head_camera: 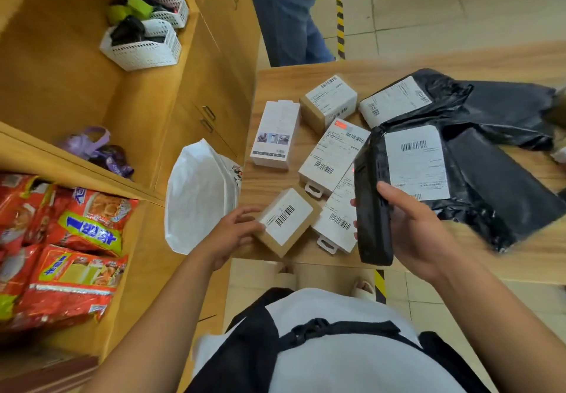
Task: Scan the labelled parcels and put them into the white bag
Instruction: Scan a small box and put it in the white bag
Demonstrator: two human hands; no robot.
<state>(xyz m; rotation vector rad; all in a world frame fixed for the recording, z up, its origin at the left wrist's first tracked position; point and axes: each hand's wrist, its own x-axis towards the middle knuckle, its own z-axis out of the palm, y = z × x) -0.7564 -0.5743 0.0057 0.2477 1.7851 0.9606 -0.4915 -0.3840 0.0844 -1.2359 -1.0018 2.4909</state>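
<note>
My left hand [234, 233] grips a small brown cardboard box [286, 224] with a white barcode label, at the near left corner of the wooden table [520, 61]. My right hand [413, 227] holds a black handheld scanner [372, 205] upright just right of that box. The white bag [199, 196] hangs open beside the table's left edge. More labelled parcels lie on the table: a second brown box [329, 103], white flat boxes [332, 159] [338, 224], a white carton [275, 135], and black poly mailers [477, 162] [490, 101] with white labels.
Wooden cabinets [196, 92] stand to the left, with white baskets [144, 46] on top. Red snack packets [67, 248] fill a shelf at lower left. Another person's legs [288, 12] stand beyond the table's far edge. Yellow-black floor tape [339, 24] runs behind.
</note>
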